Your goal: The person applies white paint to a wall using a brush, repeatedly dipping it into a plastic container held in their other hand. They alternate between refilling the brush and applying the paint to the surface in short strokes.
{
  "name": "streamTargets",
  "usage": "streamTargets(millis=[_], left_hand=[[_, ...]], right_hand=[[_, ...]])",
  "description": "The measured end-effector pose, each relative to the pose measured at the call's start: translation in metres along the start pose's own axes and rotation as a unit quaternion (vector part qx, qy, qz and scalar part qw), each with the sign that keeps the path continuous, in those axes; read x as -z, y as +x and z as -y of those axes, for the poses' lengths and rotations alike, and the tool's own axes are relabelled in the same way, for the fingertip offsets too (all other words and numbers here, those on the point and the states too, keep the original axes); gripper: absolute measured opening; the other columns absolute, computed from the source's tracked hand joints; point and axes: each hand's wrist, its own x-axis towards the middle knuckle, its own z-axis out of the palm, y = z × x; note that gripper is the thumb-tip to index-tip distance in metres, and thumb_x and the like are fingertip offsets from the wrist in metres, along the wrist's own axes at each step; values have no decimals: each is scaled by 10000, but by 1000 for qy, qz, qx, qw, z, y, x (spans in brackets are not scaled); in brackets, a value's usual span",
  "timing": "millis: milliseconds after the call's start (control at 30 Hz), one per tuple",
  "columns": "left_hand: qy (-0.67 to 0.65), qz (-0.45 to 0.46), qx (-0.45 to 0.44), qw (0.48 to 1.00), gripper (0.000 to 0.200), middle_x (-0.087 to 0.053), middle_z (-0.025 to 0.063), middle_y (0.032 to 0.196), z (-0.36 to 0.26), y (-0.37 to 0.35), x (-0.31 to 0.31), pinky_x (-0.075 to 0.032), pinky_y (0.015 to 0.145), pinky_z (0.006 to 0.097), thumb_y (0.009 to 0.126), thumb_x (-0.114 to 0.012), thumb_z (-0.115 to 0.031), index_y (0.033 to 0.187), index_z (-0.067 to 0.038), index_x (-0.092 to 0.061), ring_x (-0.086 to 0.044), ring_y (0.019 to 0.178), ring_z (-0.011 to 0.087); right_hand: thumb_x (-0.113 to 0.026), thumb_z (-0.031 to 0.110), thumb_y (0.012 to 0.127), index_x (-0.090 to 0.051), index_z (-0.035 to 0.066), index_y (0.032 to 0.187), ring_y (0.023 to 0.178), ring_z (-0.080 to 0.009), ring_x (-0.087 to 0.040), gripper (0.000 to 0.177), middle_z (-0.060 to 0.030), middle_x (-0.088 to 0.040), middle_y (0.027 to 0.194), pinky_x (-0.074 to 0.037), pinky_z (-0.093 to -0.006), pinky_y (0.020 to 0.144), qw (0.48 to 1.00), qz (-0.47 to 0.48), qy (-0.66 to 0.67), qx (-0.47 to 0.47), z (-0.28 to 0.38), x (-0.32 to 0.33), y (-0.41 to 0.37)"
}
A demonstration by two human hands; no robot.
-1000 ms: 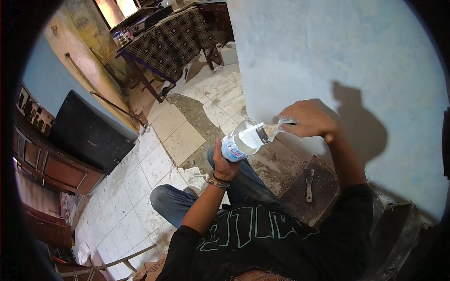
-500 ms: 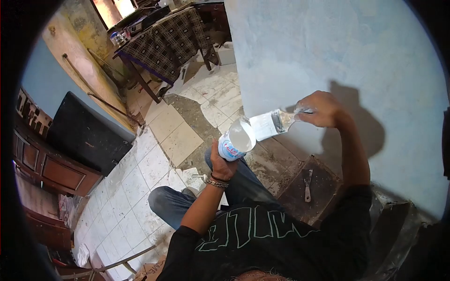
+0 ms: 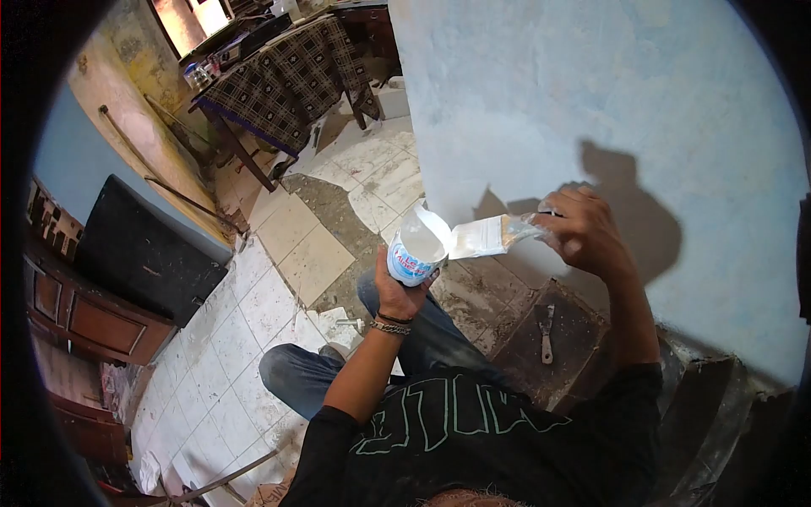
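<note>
My left hand (image 3: 402,291) is wrapped round a plastic cup (image 3: 412,264) with blue and red lettering, tilted a little, with white paint coating its inside. In my right hand (image 3: 581,226) is the handle of a wide paintbrush (image 3: 483,237). White paint covers the bristles, and their tip lies at the cup's right rim. The brush is held nearly level, close to the pale blue wall (image 3: 659,76). A scraper (image 3: 547,334) rests on a dark square board (image 3: 541,346) below my right forearm.
A table with a checked cloth (image 3: 287,80) stands at the back left. A dark panel (image 3: 139,249) and wooden doors (image 3: 101,313) are on the left. White tiles (image 3: 215,363) cover the floor, with a broken strip (image 3: 325,203) of bare ground.
My right hand has turned, and the brush has moved slightly left and down, staying at the cup's rim. The whole view has shifted a little. The cup remains in my left hand.
</note>
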Motion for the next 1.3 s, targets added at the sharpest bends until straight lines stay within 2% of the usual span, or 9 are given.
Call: streamTargets(millis=[167, 300, 367, 467, 567, 767, 1100, 1233, 1300], left_hand=[[24, -39, -24, 999, 626, -611, 89, 1107, 3, -2, -14, -499, 653, 365, 878, -376, -626, 1224, -123, -515, -606, 905, 245], [10, 20, -24, 999, 592, -620, 63, 1090, 4, 8, 15, -498, 666, 385, 875, -387, -616, 1215, -150, -523, -612, 902, 247], [2, -24, -31, 999, 582, -624, 56, 1081, 5, 3, 7, -498, 659, 385, 875, -389, -610, 1214, -156, -524, -616, 896, 250], [2, -53, -21, 998, 567, -624, 62, 1077, 6, 2, 2, -514, 645, 388, 880, -403, -593, 1201, -144, -531, -620, 874, 259], [5, -46, -8, 999, 555, -630, 79, 1017, 11, 2, -4, -522, 616, 382, 883, -412, -586, 1167, -127, -541, -618, 805, 263], [18, 6, -11, 1000, 573, -629, 105, 934, 11, 1, -9, -498, 561, 358, 881, -399, -598, 1138, -106, -538, -602, 722, 258], [28, 18, -136, 990, 684, -565, 153, 1192, -73, -23, 40, -513, 761, 432, 866, -433, -602, 1324, -94, -433, -576, 1034, 334], [29, 24, -211, 977, 676, -526, 149, 1267, -131, -57, 63, -490, 870, 450, 863, -480, -572, 1341, -98, -418, -539, 1109, 353], [30, -77, -288, 954, 599, -563, 126, 1221, -154, -73, 70, -508, 792, 416, 874, -490, -536, 1311, -129, -453, -576, 1052, 329]], right_hand=[[-751, 132, 647, -709, 125, 856, 755, -193, -583, 213, -47, -638, 845, -421, -334, 655, 998, -48, 41, -13, 2, -12, 2], [-748, 152, 672, -712, 126, 881, 737, -189, -597, 214, -42, -649, 856, -452, -340, 670, 997, -17, 67, -33, 6, -25, -8], [-716, 174, 734, -701, 90, 924, 750, -229, -616, 208, -72, -651, 883, -487, -356, 680, 985, -48, 132, -96, 6, -49, -32], [-683, 179, 805, -673, 37, 989, 753, -183, -611, 233, -92, -655, 872, -475, -299, 645, 927, -30, 314, -203, 11, -90, -60], [-637, 217, 872, -642, -3, 1019, 739, -115, -563, 265, -61, -637, 835, -447, -261, 641, 775, 27, 522, -355, 26, -119, -85], [-518, 205, 945, -603, 4, 969, 635, -71, -483, 220, -2, -557, 778, -397, -234, 564, 712, 1, 589, -382, 37, -134, -126], [-494, 136, 952, -494, 39, 1098, 682, -80, -556, 175, -48, -588, 858, -453, -232, 544, 542, -307, 606, -495, 19, -220, -179], [-478, 117, 962, -491, 37, 1055, 653, -77, -531, 124, -52, -581, 860, -439, -228, 540, 589, -431, 540, -420, -9, -202, -150], [-468, 108, 964, -489, 41, 1044, 629, -71, -514, 106, -45, -575, 835, -424, -221, 531, 587, -460, 521, -415, -23, -215, -150]])
